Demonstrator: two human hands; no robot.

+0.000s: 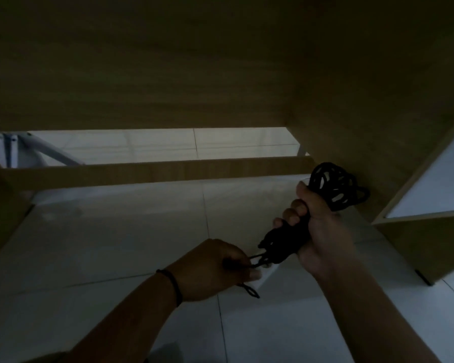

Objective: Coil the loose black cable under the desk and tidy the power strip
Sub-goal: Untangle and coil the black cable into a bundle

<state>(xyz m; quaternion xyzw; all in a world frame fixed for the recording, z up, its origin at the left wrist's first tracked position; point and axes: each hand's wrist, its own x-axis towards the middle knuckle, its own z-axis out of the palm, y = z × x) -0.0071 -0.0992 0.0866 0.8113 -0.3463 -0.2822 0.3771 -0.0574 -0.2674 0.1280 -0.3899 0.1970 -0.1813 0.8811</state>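
Note:
A coiled black cable (334, 188) is bunched into a bundle under the desk. My right hand (319, 226) grips the bundle round its middle, with loops sticking out above the fist and below it. My left hand (215, 268) pinches the thin loose end of the cable (257, 260) just below the bundle. A short bit of cord hangs under the left hand. No power strip shows in the dim view.
The wooden underside of the desk (168, 61) fills the top. A low wooden crossbar (155, 172) runs across the middle. A wooden side panel (425, 239) stands at right. White floor tiles (116, 244) lie below, and white metal legs (37, 150) show beyond the bar.

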